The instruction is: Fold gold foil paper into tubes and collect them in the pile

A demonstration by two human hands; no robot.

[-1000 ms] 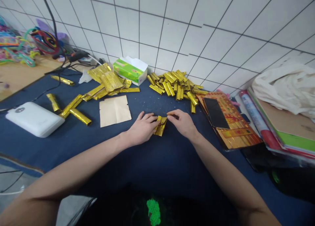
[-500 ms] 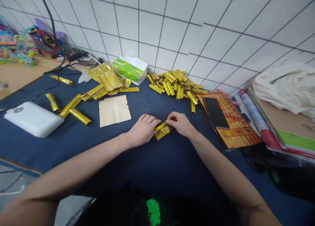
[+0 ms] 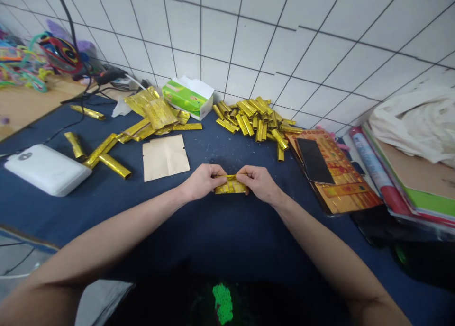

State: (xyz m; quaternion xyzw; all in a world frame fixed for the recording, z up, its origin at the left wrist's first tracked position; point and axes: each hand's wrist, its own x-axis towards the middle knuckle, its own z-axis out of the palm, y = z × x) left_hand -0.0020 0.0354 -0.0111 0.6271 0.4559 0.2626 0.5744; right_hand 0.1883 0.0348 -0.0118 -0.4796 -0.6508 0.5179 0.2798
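A folded strip of gold foil paper [image 3: 230, 185] lies crosswise just above the dark blue table cover [image 3: 220, 231]. My left hand [image 3: 201, 180] pinches its left end and my right hand [image 3: 260, 182] pinches its right end, fingers curled round the strip. Behind them, against the tiled wall, lies a heap of folded gold pieces [image 3: 254, 120]. Flat gold sheets [image 3: 153, 112] and several long gold rolls [image 3: 106, 156] lie to the left, with a plain brown sheet [image 3: 165, 156] face down close to my left hand.
A green tissue box [image 3: 189, 96] stands at the wall. A white power bank [image 3: 45, 168] with cables lies far left. To the right lie a black phone [image 3: 313, 161] on a printed gold pack [image 3: 341, 189], books [image 3: 412, 188] and a white cloth [image 3: 415, 122].
The gold piece went from a wider fold lying on the cover to a narrow strip held level between both hands. My hands drew slightly apart to its ends.
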